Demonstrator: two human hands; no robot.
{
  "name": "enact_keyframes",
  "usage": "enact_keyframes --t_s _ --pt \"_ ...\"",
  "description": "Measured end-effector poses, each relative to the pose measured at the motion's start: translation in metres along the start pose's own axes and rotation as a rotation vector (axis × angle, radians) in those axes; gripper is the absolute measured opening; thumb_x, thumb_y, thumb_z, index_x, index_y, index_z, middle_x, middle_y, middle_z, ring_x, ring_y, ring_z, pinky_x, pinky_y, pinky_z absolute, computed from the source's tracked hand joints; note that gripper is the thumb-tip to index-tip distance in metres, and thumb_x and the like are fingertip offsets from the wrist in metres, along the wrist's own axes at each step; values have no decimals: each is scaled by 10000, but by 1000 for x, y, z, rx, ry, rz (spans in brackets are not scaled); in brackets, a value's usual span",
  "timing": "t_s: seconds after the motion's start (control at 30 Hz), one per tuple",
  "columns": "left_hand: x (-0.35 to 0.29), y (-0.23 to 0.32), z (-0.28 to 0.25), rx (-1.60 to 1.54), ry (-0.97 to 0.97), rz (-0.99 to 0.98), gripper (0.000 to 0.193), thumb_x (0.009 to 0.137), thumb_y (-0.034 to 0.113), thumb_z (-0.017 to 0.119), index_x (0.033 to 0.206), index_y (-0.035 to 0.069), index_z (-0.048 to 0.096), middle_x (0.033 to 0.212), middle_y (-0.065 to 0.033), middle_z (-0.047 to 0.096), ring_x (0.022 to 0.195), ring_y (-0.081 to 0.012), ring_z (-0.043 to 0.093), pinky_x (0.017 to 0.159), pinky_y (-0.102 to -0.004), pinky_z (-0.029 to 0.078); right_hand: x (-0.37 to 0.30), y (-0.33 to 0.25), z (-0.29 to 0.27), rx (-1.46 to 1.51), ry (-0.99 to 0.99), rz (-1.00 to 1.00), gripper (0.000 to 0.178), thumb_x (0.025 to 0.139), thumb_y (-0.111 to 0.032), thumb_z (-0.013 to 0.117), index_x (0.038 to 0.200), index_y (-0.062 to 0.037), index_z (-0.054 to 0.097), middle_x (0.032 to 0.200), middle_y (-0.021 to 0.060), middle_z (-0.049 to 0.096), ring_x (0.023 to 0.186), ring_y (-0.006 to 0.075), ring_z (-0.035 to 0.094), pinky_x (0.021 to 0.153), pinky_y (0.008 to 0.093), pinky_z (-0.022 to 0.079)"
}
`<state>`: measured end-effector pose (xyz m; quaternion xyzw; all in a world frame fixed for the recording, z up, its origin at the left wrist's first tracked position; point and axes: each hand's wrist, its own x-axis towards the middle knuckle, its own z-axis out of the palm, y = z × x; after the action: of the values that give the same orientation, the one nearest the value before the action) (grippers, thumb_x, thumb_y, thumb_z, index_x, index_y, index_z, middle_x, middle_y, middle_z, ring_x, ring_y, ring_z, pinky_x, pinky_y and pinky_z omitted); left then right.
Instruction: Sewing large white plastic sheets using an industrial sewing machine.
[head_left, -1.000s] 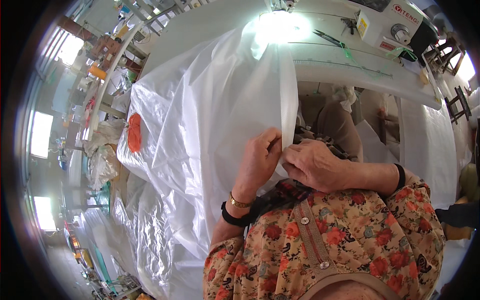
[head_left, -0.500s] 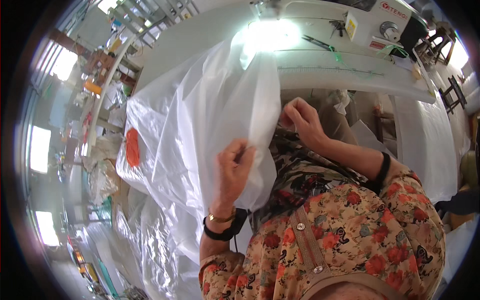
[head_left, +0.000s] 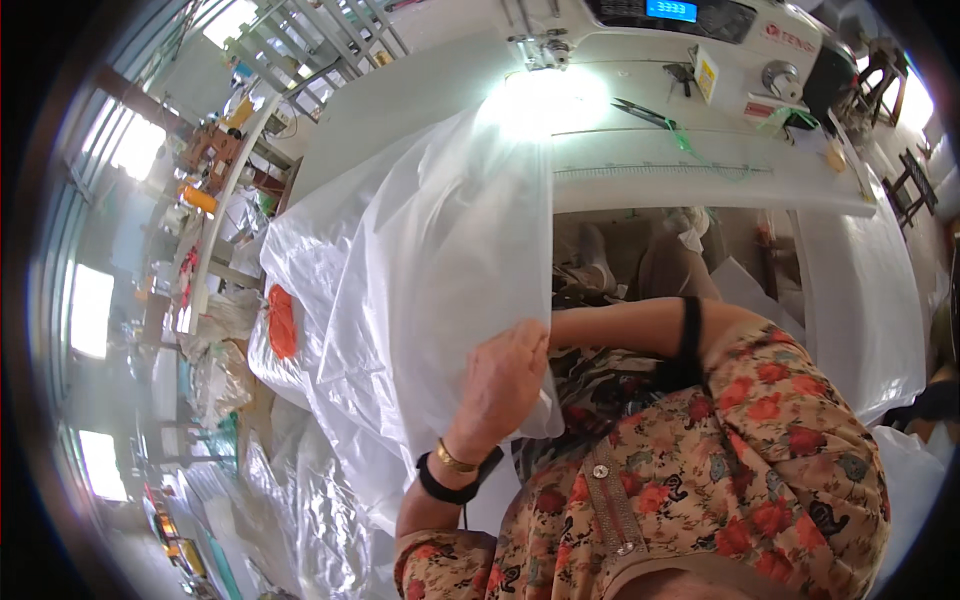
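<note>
A large sheet of translucent white plastic film [head_left: 420,260] runs from under the sewing machine's needle area [head_left: 545,60] down over the table's front toward my lap. My left hand [head_left: 503,380], with a gold bracelet and a black band at its wrist, is closed on the film's right edge near my lap. My right forearm [head_left: 630,328] reaches across to the same edge. The right hand itself is hidden behind my left hand and the film, so its fingers do not show. The film's right edge hangs fairly straight between the machine and my hands.
Black thread snips [head_left: 643,113] lie on the machine table [head_left: 400,95], beside green thread [head_left: 690,145]. A ruler scale [head_left: 660,172] runs along the table's front. An orange bundle [head_left: 281,322] rests on film at the left. More film [head_left: 860,290] hangs at the right.
My right hand has moved left and down, from beside the film to behind my left hand. My left hand has shifted right to the film's edge, which now hangs straighter.
</note>
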<state>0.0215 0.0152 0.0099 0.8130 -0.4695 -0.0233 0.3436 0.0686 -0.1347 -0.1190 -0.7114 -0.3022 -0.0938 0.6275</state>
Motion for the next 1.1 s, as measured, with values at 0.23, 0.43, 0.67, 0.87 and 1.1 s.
enact_keyframes --t_s 0.23,0.43,0.67,0.87,1.1 --pt "-10 1 9 -109 132 -65 34 854 22 583 867 8 555 675 -157 558 619 -358 558 561 -375 438 26 -72 -132 -588 379 714 275 887 -171 490 978 33 650 685 140 669 647 220 675 653 343 529" --pt "12 27 -1 -308 140 -12 27 848 7 575 844 3 549 637 -154 531 568 -338 534 539 -358 418 71 -32 -211 -1147 480 494 354 878 -247 540 956 84 640 657 159 666 742 317 683 751 396 527" --pt "13 24 12 -380 127 24 35 845 13 568 837 2 535 656 -166 545 592 -373 538 540 -387 422 100 -24 -225 -1132 359 832 302 867 -221 584 699 21 654 630 134 657 713 299 684 724 391 537" --pt "16 23 17 -388 135 34 41 839 30 561 831 7 528 685 -189 565 645 -406 552 562 -426 434 112 -37 -216 -1193 320 931 294 836 -221 587 672 14 652 565 113 631 601 267 672 681 378 544" --pt "21 22 26 -413 129 84 47 834 47 561 832 17 526 679 -182 566 648 -403 559 565 -439 433 121 -34 -204 -1470 354 1028 227 787 -101 580 974 -48 696 1052 149 684 1013 285 654 794 390 528"
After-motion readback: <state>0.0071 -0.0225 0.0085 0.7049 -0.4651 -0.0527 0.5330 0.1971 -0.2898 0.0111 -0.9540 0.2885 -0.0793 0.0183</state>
